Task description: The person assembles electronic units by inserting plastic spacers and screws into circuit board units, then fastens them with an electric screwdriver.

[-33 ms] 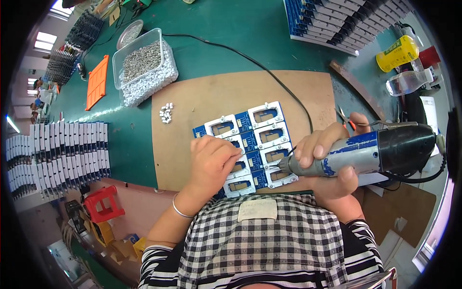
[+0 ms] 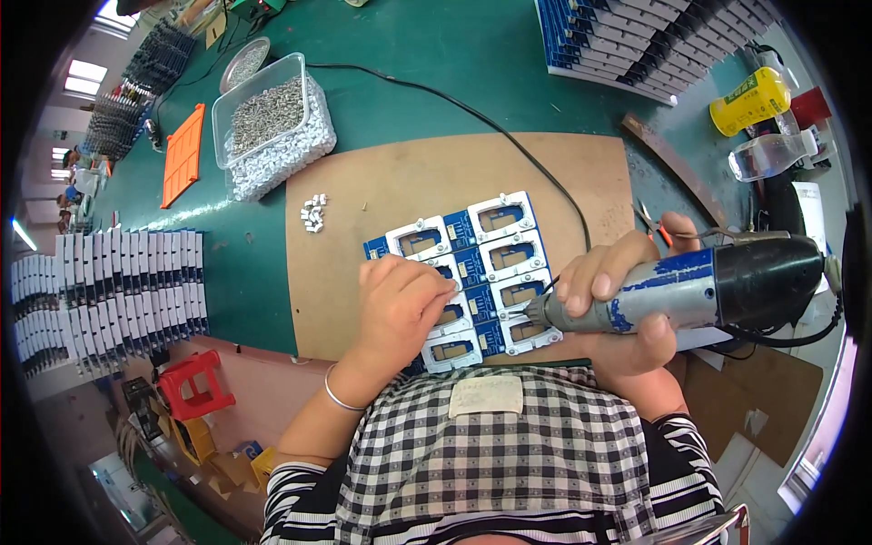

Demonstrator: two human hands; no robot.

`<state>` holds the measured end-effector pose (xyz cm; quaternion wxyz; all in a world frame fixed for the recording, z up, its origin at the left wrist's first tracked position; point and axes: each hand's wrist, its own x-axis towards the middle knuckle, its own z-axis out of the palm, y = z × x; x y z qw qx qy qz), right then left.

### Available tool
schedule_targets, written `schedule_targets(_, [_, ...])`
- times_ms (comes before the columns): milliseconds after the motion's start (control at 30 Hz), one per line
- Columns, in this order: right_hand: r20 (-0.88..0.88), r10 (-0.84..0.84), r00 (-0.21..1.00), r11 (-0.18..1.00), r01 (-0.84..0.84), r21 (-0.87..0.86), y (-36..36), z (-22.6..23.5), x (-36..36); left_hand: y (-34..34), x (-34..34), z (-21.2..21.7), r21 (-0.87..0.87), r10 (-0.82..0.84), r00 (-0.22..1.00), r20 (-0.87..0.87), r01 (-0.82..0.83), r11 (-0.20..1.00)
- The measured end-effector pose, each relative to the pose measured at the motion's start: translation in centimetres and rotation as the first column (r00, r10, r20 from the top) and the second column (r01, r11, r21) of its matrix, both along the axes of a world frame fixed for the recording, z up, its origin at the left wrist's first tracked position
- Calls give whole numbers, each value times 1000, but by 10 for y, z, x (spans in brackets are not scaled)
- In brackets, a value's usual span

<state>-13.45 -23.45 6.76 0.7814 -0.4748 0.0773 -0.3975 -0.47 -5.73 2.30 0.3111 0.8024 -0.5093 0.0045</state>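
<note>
A blue circuit board panel (image 2: 467,253) lies before me, carrying two columns of white plastic frames (image 2: 501,256) with small screws at their edges. My right hand (image 2: 613,282) is wrapped round a grey, blue and black electric screwdriver (image 2: 677,286). The tool lies nearly level, its tip beside the right column's nearer frames; whether it touches a screw I cannot tell. On the left column rests my left hand (image 2: 400,295), thumb and fingertips pressed together at a frame's edge. What those fingertips pinch, if anything, is hidden.
A brown work board (image 2: 336,272) lies on the green table (image 2: 391,109). White parts (image 2: 313,213) sit on its left, below a clear tub (image 2: 282,136) of screws and white pieces. Stacked panels (image 2: 132,295) stand left, more (image 2: 636,45) far right. A black cord (image 2: 490,118) crosses the table.
</note>
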Motion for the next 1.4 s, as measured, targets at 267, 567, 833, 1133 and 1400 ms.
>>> schedule_targets(267, [59,193,979,981,-192,-20,1,17,3,0,-3,-1,-6,25,999,-43,-26,1000])
schedule_targets(567, [13,368,930,925,-365,-100,17,23,30,6,-4,-11,-132,53,987,-154,-73,988])
schedule_targets(833, [24,374,927,905,-359,-229,16,3,42,5,-1,-16,-165,14,986,-165,-42,985])
schedule_targets(1133, [-198,333,922,868,-382,-316,21,8,42,4,1,-11,-158,-2,990,-139,-20,987])
schedule_targets(1400, [-261,494,829,692,-557,-459,15,14,46,11,0,-16,-108,35,990,-135,-50,993])
